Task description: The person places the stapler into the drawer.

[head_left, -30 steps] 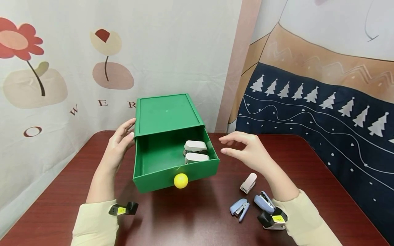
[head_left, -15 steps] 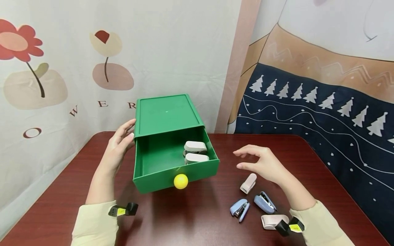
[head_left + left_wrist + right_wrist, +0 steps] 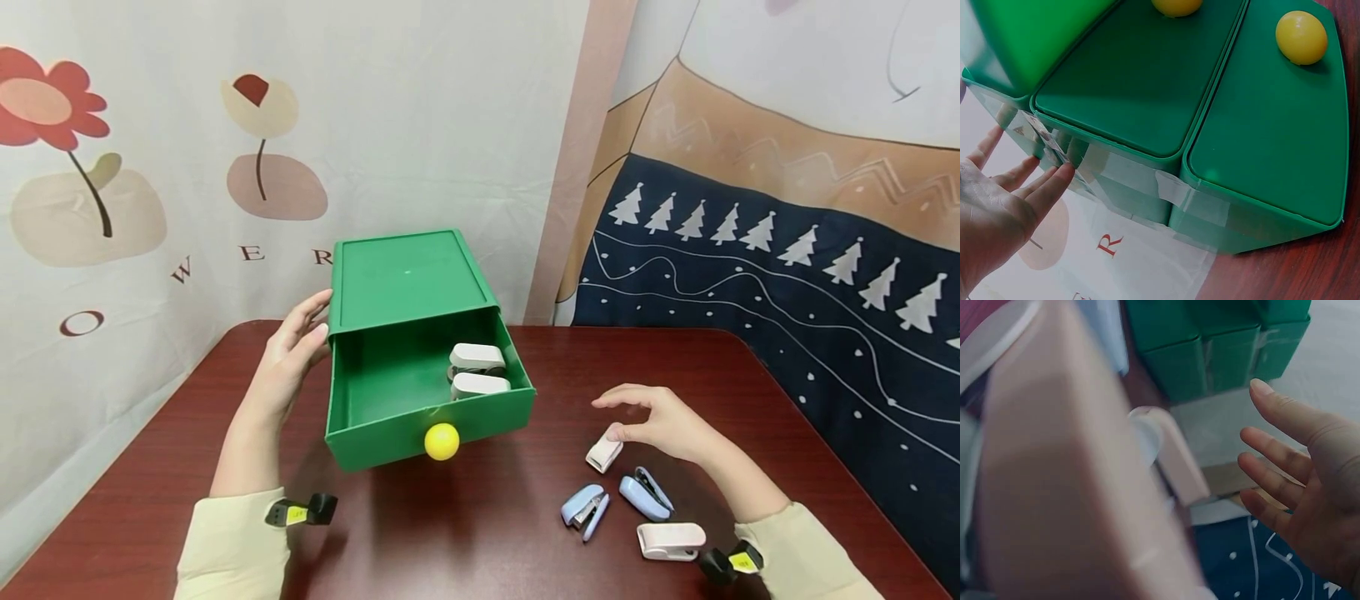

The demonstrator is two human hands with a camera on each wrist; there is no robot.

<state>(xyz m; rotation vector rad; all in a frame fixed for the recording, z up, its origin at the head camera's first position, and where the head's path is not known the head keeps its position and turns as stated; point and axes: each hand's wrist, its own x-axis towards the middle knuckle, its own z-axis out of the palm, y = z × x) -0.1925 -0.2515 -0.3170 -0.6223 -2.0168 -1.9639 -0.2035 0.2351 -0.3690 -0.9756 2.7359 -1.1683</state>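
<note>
A green drawer cabinet (image 3: 408, 279) stands on the table with its top drawer (image 3: 367, 450) pulled out. Two white staplers (image 3: 480, 385) lie at the drawer's right side. My left hand (image 3: 285, 358) rests its extended fingers on the cabinet's left side; in the left wrist view, those fingertips touch the taped wall. My right hand (image 3: 667, 425) hovers with thumb and fingers spread around a pale pink stapler (image 3: 602, 455), the thumb overlapping its far end in the head view. Whether they touch cannot be told. The right wrist view shows a gap between thumb and fingers.
Two blue staplers (image 3: 645, 495) and a whitish stapler (image 3: 670, 542) lie nearer on the red-brown table (image 3: 465, 542). A yellow knob (image 3: 442, 442) sticks out of the drawer front. Lower drawers (image 3: 1266, 125) are closed. Printed curtains (image 3: 450, 125) hang behind the table.
My right hand has moved right and toward me, away from the drawer, and down to the pale pink stapler. My left hand and the cabinet have stayed put.
</note>
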